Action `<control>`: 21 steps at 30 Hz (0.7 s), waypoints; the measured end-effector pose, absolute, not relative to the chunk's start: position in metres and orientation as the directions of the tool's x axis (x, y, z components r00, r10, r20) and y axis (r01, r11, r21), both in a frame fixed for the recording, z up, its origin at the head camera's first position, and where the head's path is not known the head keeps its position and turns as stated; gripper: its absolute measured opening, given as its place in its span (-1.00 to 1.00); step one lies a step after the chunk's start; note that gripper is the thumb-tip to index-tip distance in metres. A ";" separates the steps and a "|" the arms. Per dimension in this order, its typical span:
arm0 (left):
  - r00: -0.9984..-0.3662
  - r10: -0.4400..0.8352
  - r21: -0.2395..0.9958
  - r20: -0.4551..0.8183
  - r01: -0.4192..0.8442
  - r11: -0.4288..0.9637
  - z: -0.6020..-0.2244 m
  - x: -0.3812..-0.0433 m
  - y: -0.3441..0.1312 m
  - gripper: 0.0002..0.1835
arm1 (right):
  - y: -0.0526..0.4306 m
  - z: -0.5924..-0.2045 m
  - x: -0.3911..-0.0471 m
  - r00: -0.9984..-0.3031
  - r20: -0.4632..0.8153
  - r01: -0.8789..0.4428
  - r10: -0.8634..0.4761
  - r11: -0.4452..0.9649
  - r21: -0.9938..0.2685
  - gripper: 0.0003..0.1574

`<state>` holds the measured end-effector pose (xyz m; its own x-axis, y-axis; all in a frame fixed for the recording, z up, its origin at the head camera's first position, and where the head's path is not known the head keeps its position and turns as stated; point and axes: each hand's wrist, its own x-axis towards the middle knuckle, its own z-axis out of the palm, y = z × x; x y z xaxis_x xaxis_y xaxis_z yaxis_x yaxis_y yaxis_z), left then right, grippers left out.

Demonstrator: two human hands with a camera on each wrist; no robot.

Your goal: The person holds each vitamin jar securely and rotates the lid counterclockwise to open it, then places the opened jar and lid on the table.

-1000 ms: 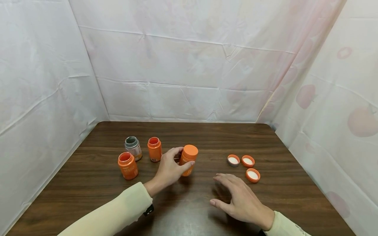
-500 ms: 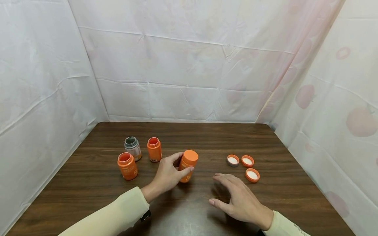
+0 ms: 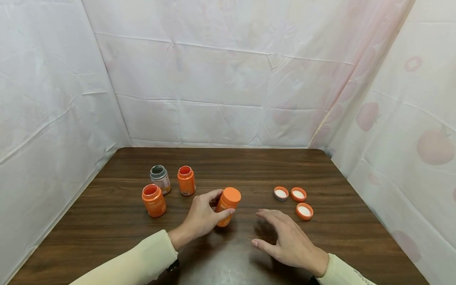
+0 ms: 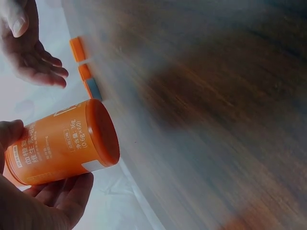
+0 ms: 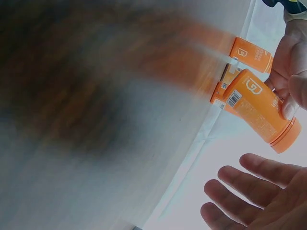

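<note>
My left hand (image 3: 199, 215) grips an orange bottle (image 3: 222, 217) between thumb and fingers. An orange cap (image 3: 231, 196) sits on top of it, and the bottle leans slightly to the right. In the left wrist view the bottle's round base (image 4: 104, 133) shows, raised off the table. My right hand (image 3: 288, 241) holds nothing; its fingers are spread and relaxed, low over the table, right of the bottle. Beyond that hand three loose caps lie with white insides up: a grey-sided one (image 3: 281, 193), an orange one (image 3: 298, 194) and a nearer orange one (image 3: 304, 211).
Three uncapped bottles stand upright on the left: a grey one (image 3: 162, 182), an orange one (image 3: 187, 183) and a nearer orange one (image 3: 155, 204). The dark wooden table (image 3: 249, 162) ends at the back against a pale hanging sheet (image 3: 228, 79).
My left hand has drawn the capped bottle nearer to me, and the bottle now tilts more to the right. The right hand has stayed almost still.
</note>
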<state>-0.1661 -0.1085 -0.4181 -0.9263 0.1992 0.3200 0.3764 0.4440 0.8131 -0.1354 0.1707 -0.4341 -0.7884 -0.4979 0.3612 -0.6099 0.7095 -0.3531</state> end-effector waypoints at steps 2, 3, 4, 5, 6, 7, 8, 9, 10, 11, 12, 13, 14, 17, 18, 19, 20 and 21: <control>-0.923 0.212 0.812 0.321 0.383 0.441 -0.418 -0.165 -0.108 -0.46 | 0.170 -0.434 -0.135 -0.794 0.352 -0.604 -0.495 0.708 -0.365 -0.09; -0.922 0.217 0.812 0.320 0.385 0.439 -0.418 -0.165 -0.108 -0.46 | 0.170 -0.433 -0.135 -0.797 0.349 -0.601 -0.494 0.707 -0.372 -0.08; -0.921 0.223 0.812 0.319 0.387 0.436 -0.418 -0.164 -0.108 -0.46 | 0.170 -0.433 -0.135 -0.800 0.346 -0.598 -0.491 0.706 -0.379 -0.07; -0.920 0.228 0.812 0.318 0.389 0.436 -0.418 -0.163 -0.107 -0.46 | 0.170 -0.433 -0.135 -0.802 0.343 -0.595 -0.489 0.704 -0.387 -0.07; -0.920 0.233 0.814 0.314 0.388 0.433 -0.418 -0.162 -0.107 -0.46 | 0.169 -0.433 -0.135 -0.804 0.342 -0.593 -0.487 0.702 -0.395 -0.06; -0.920 0.238 0.814 0.312 0.388 0.433 -0.418 -0.162 -0.107 -0.46 | 0.169 -0.432 -0.135 -0.806 0.340 -0.591 -0.485 0.699 -0.403 -0.06; -0.919 0.242 0.812 0.311 0.389 0.434 -0.418 -0.161 -0.107 -0.46 | 0.169 -0.432 -0.136 -0.807 0.339 -0.590 -0.484 0.694 -0.413 -0.06; -0.919 0.247 0.812 0.308 0.390 0.434 -0.418 -0.161 -0.106 -0.45 | 0.169 -0.432 -0.136 -0.807 0.338 -0.590 -0.484 0.687 -0.424 -0.07; -0.918 0.253 0.812 0.306 0.391 0.433 -0.419 -0.160 -0.106 -0.45 | 0.169 -0.432 -0.136 -0.807 0.338 -0.590 -0.484 0.682 -0.433 -0.07; -0.917 0.259 0.811 0.305 0.392 0.434 -0.419 -0.160 -0.106 -0.45 | 0.168 -0.432 -0.137 -0.807 0.338 -0.591 -0.485 0.675 -0.442 -0.07; -0.916 0.264 0.812 0.302 0.392 0.432 -0.419 -0.159 -0.105 -0.45 | 0.168 -0.432 -0.137 -0.806 0.339 -0.592 -0.485 0.667 -0.452 -0.07; -0.915 0.270 0.812 0.300 0.393 0.431 -0.419 -0.159 -0.105 -0.45 | 0.168 -0.432 -0.137 -0.806 0.340 -0.592 -0.485 0.662 -0.460 -0.07; -0.914 0.276 0.814 0.297 0.394 0.427 -0.419 -0.158 -0.105 -0.45 | 0.168 -0.432 -0.137 -0.806 0.341 -0.592 -0.485 0.656 -0.468 -0.08; -0.912 0.293 0.816 0.289 0.394 0.422 -0.419 -0.156 -0.104 -0.46 | 0.168 -0.431 -0.138 -0.803 0.347 -0.596 -0.484 0.640 -0.486 -0.10; -0.910 0.299 0.814 0.288 0.397 0.423 -0.419 -0.156 -0.104 -0.46 | 0.168 -0.431 -0.138 -0.802 0.350 -0.597 -0.484 0.635 -0.490 -0.10; -0.907 0.305 0.812 0.289 0.401 0.424 -0.419 -0.156 -0.104 -0.47 | 0.168 -0.431 -0.138 -0.799 0.355 -0.601 -0.485 0.630 -0.493 -0.11; -0.906 0.311 0.809 0.288 0.404 0.427 -0.419 -0.155 -0.104 -0.47 | 0.167 -0.432 -0.138 -0.796 0.361 -0.605 -0.486 0.623 -0.496 -0.12; -0.904 0.316 0.806 0.288 0.407 0.430 -0.419 -0.155 -0.104 -0.47 | 0.167 -0.432 -0.138 -0.792 0.367 -0.610 -0.488 0.614 -0.501 -0.12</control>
